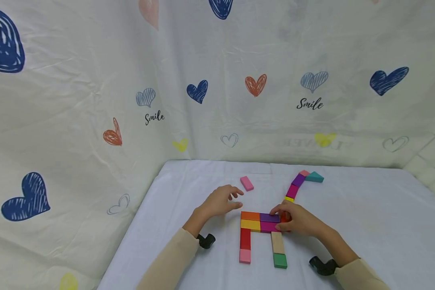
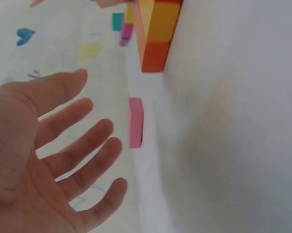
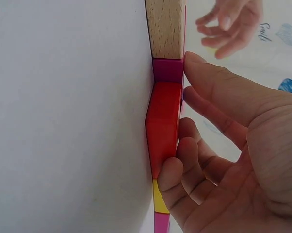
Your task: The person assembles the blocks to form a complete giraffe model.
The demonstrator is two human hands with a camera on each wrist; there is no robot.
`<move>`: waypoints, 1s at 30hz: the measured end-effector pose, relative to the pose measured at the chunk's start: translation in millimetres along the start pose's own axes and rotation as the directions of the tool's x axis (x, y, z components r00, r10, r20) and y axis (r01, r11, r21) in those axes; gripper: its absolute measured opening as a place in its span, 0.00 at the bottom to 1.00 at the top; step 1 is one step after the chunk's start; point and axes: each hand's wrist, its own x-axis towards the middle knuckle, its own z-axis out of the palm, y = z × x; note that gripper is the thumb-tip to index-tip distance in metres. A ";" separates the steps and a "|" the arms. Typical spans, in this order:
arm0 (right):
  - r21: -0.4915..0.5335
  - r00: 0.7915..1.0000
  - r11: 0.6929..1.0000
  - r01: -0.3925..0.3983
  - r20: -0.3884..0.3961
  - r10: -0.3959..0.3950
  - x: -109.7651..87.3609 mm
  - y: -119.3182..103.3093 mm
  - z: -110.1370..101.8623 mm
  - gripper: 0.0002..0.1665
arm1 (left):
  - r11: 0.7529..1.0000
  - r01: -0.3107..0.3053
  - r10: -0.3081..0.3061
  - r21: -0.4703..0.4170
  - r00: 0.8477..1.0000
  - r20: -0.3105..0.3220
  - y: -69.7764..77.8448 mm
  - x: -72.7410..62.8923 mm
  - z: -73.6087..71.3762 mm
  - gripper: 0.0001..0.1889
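Note:
My left hand (image 1: 219, 200) hovers left of the block figure with its fingers spread and nothing in them. In the left wrist view a loose pink block (image 2: 136, 123) lies beyond those fingers. My right hand (image 1: 300, 217) is over the figure's right end, its thumb and index fingertips at the magenta block (image 1: 269, 227) and the purple block (image 1: 269, 218). Under its other fingers is a red block (image 3: 163, 127), partly covered in the head view. Left of these sit an orange block (image 1: 250, 216) and a yellow-orange block (image 1: 250, 225).
Below the body, a red block (image 1: 245, 239) meets a pink one (image 1: 244, 256), and a plain wooden block (image 1: 277, 243) meets a green one (image 1: 280, 261). A line of blocks curves up to a teal triangle (image 1: 315, 177). A heart-printed cloth (image 1: 217, 117) hangs behind the white-covered table.

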 end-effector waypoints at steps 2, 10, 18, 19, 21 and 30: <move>-0.001 1.000 1.000 0.005 0.002 -0.005 0.2 0.7 -0.3 0.25 | 1.000 0.023 -0.023 0.013 0.999 -0.029 -2.1 11.8 -2.2 0.20; 0.006 1.000 1.000 0.010 0.007 -0.010 0.3 1.5 0.7 0.27 | 0.994 0.110 -0.108 0.024 0.990 -0.091 -11.4 54.1 1.5 0.18; 0.008 1.000 1.000 0.013 0.020 -0.013 -1.8 -2.6 -0.1 0.27 | 0.970 0.178 -0.169 0.165 0.983 -0.067 -13.5 77.1 13.0 0.27; 0.006 1.000 1.000 0.012 0.021 -0.013 -2.0 -2.9 -0.4 0.28 | 0.967 0.183 -0.174 0.180 0.983 -0.062 -13.3 78.7 14.0 0.27; 0.005 1.000 1.000 0.010 0.021 -0.010 -2.3 -3.4 -1.1 0.28 | 0.963 0.192 -0.186 0.190 0.981 -0.052 -11.2 80.8 14.8 0.27; -0.010 1.000 1.000 -0.005 0.010 0.005 -3.0 -5.2 -1.9 0.28 | 0.940 0.232 -0.233 0.249 0.972 -0.026 -3.4 87.0 15.0 0.26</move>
